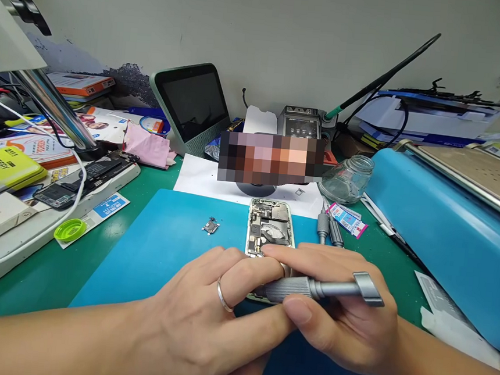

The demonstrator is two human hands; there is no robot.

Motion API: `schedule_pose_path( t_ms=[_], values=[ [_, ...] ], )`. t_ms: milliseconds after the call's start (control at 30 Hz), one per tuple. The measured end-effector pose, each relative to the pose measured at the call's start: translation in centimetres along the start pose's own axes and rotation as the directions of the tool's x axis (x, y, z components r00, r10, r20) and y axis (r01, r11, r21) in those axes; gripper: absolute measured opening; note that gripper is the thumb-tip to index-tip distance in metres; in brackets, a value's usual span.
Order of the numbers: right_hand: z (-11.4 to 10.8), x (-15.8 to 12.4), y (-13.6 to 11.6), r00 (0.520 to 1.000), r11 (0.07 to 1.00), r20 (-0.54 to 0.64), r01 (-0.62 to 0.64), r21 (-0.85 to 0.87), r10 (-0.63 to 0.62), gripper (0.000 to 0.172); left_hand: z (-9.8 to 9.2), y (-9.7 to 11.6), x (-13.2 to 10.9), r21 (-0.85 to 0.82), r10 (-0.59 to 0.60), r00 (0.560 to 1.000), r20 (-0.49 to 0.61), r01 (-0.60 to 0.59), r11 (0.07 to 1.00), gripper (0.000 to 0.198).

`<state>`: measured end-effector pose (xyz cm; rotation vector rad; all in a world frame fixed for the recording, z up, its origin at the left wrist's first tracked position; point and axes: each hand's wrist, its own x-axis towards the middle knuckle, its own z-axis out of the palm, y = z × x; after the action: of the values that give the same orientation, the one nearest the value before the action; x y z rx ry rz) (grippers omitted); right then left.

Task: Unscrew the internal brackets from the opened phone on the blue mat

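A grey screwdriver [298, 288] with a ribbed grip and a flared end cap lies sideways between my two hands. My left hand [208, 306], with a ring on one finger, is closed around its front end; the tip is hidden. My right hand [354, 301] holds it from the other side, thumb below the shaft and a finger reaching over the phone. An opened phone [271, 227] with bare inner parts lies under the hands, its lower part mostly covered. Small metal pieces [210, 226] sit left of the phone on the blue mat [138, 259].
Two more screwdrivers [323, 226] lie right of the phone, near a glass jar [349, 179]. A blue machine [442, 239] borders the right side. Behind stand a tablet-like display [191, 101] and a soldering station [302, 122]. A metal stand post [57, 115] rises at left.
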<state>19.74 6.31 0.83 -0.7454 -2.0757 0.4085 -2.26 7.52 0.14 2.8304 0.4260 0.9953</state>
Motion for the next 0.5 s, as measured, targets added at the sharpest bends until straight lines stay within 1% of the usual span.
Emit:
schedule_pose_path(
  t_ms=[267,500],
  values=[
    [0.02,0.3,-0.18,0.999,0.999,-0.021,-0.033,0.01,0.033,0.016,-0.17,0.24,-0.21,0.025,0.005,1.0,-0.001,-0.005,1.0,0.02],
    [-0.02,0.46,-0.2,0.998,0.997,-0.016,-0.053,0.052,0.054,0.016,-0.1,0.05,-0.1,0.023,0.014,1.0,-0.013,-0.014,1.0,0.023]
  ],
)
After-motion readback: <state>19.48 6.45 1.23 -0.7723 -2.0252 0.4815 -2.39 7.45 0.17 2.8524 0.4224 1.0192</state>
